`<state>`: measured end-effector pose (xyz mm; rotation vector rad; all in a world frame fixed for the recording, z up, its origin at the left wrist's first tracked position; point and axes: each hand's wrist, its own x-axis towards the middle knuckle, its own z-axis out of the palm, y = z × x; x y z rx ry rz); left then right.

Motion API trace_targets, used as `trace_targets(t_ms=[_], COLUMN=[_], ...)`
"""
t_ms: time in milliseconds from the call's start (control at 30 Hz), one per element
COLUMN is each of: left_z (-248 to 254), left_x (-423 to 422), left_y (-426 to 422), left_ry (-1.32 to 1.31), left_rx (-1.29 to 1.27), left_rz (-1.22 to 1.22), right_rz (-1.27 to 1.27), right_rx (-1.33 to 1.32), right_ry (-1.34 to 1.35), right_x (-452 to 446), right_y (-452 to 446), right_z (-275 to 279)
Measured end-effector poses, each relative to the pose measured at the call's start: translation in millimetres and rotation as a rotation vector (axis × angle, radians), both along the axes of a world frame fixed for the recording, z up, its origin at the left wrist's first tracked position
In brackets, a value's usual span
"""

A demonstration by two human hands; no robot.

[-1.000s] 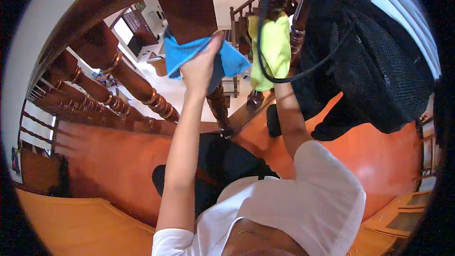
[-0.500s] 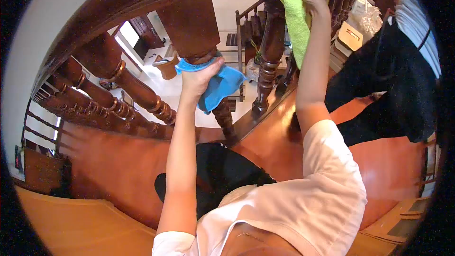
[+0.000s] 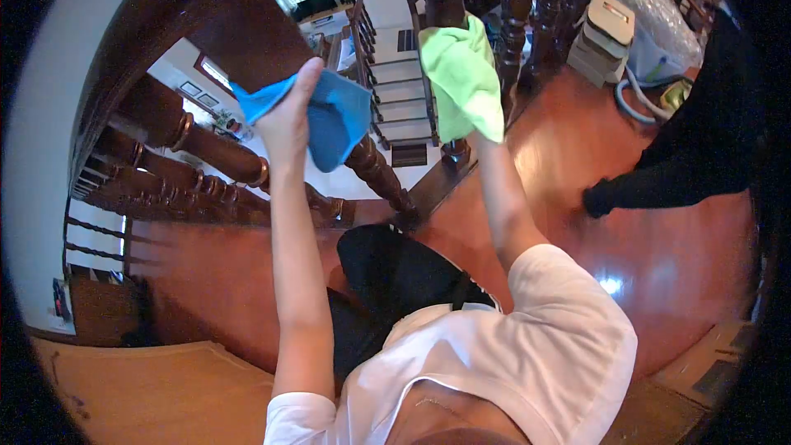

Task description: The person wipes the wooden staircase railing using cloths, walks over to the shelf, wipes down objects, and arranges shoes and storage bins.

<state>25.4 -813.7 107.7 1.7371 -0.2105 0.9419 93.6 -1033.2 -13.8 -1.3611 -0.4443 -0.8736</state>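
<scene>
In the head view, my left hand (image 3: 286, 119) is wrapped with a blue cloth (image 3: 339, 119) around a dark wooden baluster (image 3: 247, 21), just below its square block. The thumb points up along the wood, and the cloth hangs loose to the right. A lime-green cloth (image 3: 463, 78) covers most of my right hand (image 3: 484, 142), hiding the fingers. It lies against a turned wooden post (image 3: 445, 0) further right. Both arms are stretched out ahead of me.
More turned balusters (image 3: 222, 156) run off to the left under the curved handrail (image 3: 124, 58). Through the railing, stairs (image 3: 404, 99) show on a lower level. At right, another person's dark-clothed leg (image 3: 692, 148) stands on the reddish wood floor (image 3: 560, 156), near a cardboard box (image 3: 606, 29).
My right hand and the green cloth have come down and left, from near the handrail to lower on a post. My left hand stays on its baluster with the blue cloth; the view has shifted.
</scene>
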Motion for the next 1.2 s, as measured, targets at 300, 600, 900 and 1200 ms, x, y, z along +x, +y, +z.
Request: trace_targets(t_ms=[300,600,900,1200], left_z=[-34,-90,-163,-188], left_x=[3,4,4,6], left_y=[2,-44,32,-16], left_ry=[0.26,-0.027,0.495,0.167], left_rx=[-0.142,-0.01,-0.356,-0.223], left_rz=[-0.238,0.243,-0.44,0.127], right_rz=[0.105,-0.01,0.032,0.003], right_rx=[-0.059,-0.112,0.076,0.114], right_ry=[-0.041,0.028,0.452,0.39], right_x=[60,33,98,85], right_y=[-29,16,-43,-3], right_z=[97,-46,-184,-151])
